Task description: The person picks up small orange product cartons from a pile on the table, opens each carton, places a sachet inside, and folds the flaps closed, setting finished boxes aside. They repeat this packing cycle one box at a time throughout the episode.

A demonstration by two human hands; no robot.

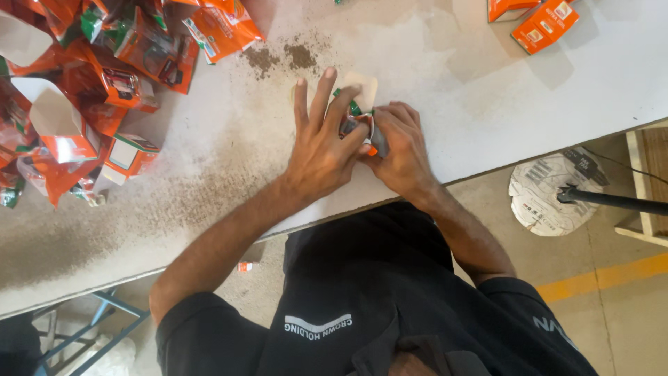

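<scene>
Both hands are at the middle of the white table point(487, 104), close to its near edge, working 1 small packet point(358, 120) between them. Left hand point(321, 150) lies over the packet with fingers spread and mostly straight, thumb and forefinger pinching the packet's edge. Right hand point(398, 147) has its fingers curled tight around the packet's right side, so it's a closed grip on it. The packet is mostly hidden by the hands (only a bit of grey, green and orange shows), touching or just above the tabletop; can't tell which. A pale flat card piece point(363, 85) lies just behind the fingertips.

Progress, judged from the layout: a big pile of orange cartons point(104, 76) sits at the left of the table, many open with flaps up and crumpled, so a good share looks already handled. 2 closed orange boxes point(539, 21) lie at the far right, well apart from the hands, apparently untouched. The packet in hand looks mid-step: gripped by both hands but not set down in either group. Brown powder point(282, 56) is scattered across the table near the pile and along the left side, not cleaned up. A crumpled paper sheet point(550, 191) lies on the floor at right, beside a black rod
</scene>
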